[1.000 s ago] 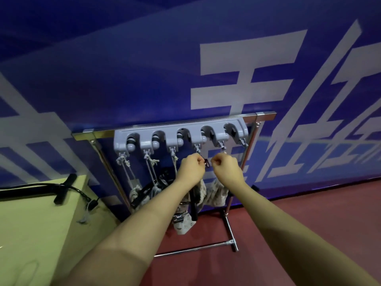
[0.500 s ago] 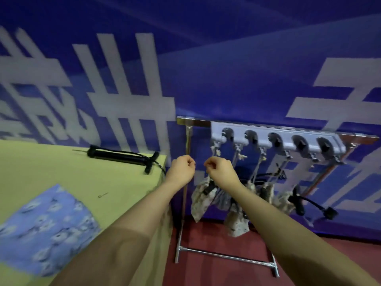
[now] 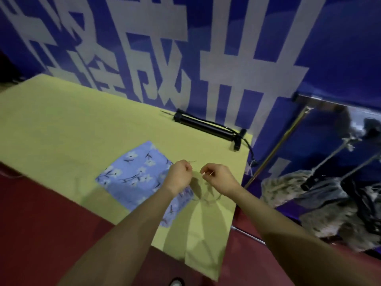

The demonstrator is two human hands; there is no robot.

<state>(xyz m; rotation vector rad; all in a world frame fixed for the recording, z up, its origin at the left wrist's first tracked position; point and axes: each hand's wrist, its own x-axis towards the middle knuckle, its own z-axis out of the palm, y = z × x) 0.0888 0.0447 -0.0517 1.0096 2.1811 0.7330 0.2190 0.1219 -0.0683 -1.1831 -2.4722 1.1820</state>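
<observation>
Left hand (image 3: 179,174) and right hand (image 3: 222,178), fingers curled, each pinch an end of a thin cord (image 3: 208,173); blue floral cloth (image 3: 136,174) at nine o'clock.

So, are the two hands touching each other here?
Apart. The head view shows bare yellow-green table between the left hand and the right hand; each pinches a thin cord looping between them.

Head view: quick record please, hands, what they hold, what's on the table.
left hand: pinches a thin metal tip, likely a needle
right hand: pinches thread end
thread: loop hangs between hands
cloth: blue floral, flat on table
pump: black, table's far edge
rack: right, blurred
</observation>
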